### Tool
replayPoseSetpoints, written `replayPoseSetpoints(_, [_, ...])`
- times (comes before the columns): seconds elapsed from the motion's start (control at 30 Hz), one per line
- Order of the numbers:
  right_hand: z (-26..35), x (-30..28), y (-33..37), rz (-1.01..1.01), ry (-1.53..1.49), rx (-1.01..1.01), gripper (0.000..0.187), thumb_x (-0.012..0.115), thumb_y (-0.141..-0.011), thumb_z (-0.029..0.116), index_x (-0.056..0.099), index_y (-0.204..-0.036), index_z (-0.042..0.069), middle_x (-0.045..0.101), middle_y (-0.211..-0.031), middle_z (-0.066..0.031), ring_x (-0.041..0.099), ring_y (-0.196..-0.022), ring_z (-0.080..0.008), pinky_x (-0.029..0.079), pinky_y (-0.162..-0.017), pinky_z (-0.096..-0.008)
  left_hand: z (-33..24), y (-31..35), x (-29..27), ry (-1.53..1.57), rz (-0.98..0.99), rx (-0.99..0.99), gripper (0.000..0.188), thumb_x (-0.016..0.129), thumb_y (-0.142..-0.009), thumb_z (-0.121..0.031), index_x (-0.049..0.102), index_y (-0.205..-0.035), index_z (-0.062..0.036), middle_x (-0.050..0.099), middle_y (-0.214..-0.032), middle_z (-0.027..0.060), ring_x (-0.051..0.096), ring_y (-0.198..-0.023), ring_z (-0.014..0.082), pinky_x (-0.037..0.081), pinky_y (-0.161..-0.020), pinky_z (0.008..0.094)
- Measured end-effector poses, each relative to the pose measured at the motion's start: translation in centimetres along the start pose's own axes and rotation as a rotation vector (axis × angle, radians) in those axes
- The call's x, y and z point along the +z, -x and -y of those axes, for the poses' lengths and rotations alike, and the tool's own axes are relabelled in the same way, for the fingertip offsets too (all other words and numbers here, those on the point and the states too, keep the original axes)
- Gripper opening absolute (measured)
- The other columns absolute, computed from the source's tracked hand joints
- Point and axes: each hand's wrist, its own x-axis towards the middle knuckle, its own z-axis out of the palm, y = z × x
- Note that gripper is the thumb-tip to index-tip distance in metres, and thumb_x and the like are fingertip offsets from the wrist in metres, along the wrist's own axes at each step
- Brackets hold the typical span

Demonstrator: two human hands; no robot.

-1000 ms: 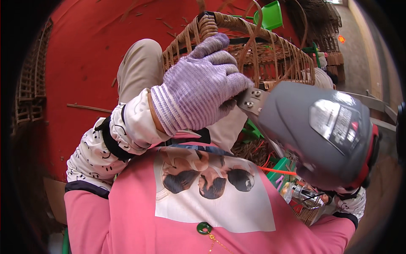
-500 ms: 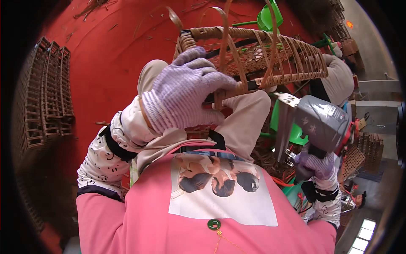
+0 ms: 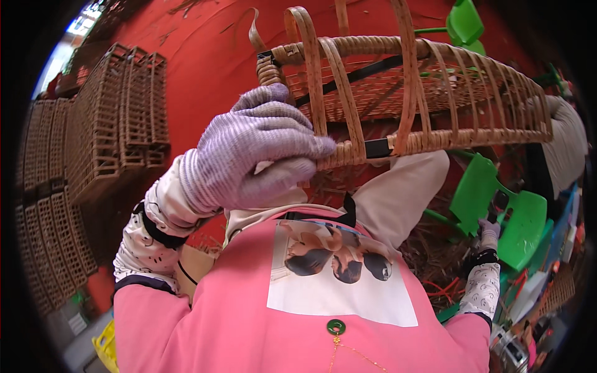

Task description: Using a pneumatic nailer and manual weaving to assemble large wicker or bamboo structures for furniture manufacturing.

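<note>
My left hand (image 3: 249, 155), in a lavender knit glove, is closed on the near rim of a woven rattan basket frame (image 3: 435, 140), close to its left end. Several flat strips (image 3: 339, 81) of the weave rise loose past the rim, and a black bar spans the inside. Low at the right, my right hand (image 3: 489, 234), gloved alike, is beside a green plastic chair (image 3: 522, 231). Its fingers look closed below a small dark shape, too small and partly hidden to name. The basket rests over my knees.
Stacked woven baskets (image 3: 102, 130) stand at the left on the red floor (image 3: 205, 43). Another green chair (image 3: 465, 25) is beyond the basket. A person in beige trousers (image 3: 563, 146) is close by at the far right. Cut scraps (image 3: 435, 230) litter the floor near my right leg.
My right hand has dropped to the right, and the grey boxy power tool it held up is no longer plainly visible. The view has shifted left; my left hand still grips the basket.
</note>
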Motion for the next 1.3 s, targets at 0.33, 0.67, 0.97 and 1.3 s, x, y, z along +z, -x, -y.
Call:
replayPoseSetpoints(0.33, [-2.8, 5.1, -4.1, 0.023, -0.164, -0.139, 0.063, 0.063, -0.076, 0.039, 0.047, -0.126, 0.004, 0.051, -0.118, -0.0225, 0.047, -0.113, -0.0337, 0.035, -0.097, -0.0385, -1.0, 1.5, 0.5, -0.284, 0.028, 0.027, 0.052, 0.076, -0.059, -0.024, 0.053, -0.103, -0.0109, 0.058, -0.096, 0.0078, 0.055, -0.098, 0.0348, 0.029, -0.099, 0.0597])
replayPoseSetpoints(0.67, [2.2, -9.2, 8.7, -0.315, 0.227, 0.036, 0.073, 0.061, -0.072, 0.054, 0.048, -0.125, 0.005, 0.051, -0.124, -0.0196, 0.048, -0.116, -0.0313, 0.037, -0.098, -0.0380, 0.7, -1.4, 3.8, -0.226, -0.244, 0.175, 0.039, 0.081, -0.067, -0.019, 0.061, -0.094, 0.0000, 0.060, -0.087, 0.0106, 0.054, -0.079, 0.0265, 0.042, -0.078, 0.0433])
replayPoseSetpoints(0.97, [-15.8, -18.0, 16.0, -0.193, 0.262, 0.728, 0.086, 0.071, -0.057, 0.062, 0.055, -0.119, 0.003, 0.039, -0.137, -0.0145, 0.041, -0.124, -0.0265, 0.033, -0.102, -0.0335, 0.7, -3.3, 4.6, -0.295, -0.237, 0.291, 0.038, 0.076, -0.072, -0.017, 0.060, -0.103, -0.0016, 0.061, -0.088, 0.0086, 0.055, -0.074, 0.0212, 0.045, -0.075, 0.0388])
replayPoseSetpoints(1.3, [-9.6, -19.9, 10.2, -0.185, 0.236, -0.252, 0.049, 0.064, -0.075, 0.015, 0.050, -0.121, 0.004, 0.059, -0.085, -0.0071, 0.061, -0.078, -0.0195, 0.050, -0.071, -0.0312, 0.3, -3.2, 3.3, -0.037, -0.192, 0.199, 0.044, 0.081, -0.058, -0.027, 0.064, -0.093, -0.0065, 0.064, -0.085, 0.0055, 0.061, -0.084, 0.0229, 0.036, -0.096, 0.0412])
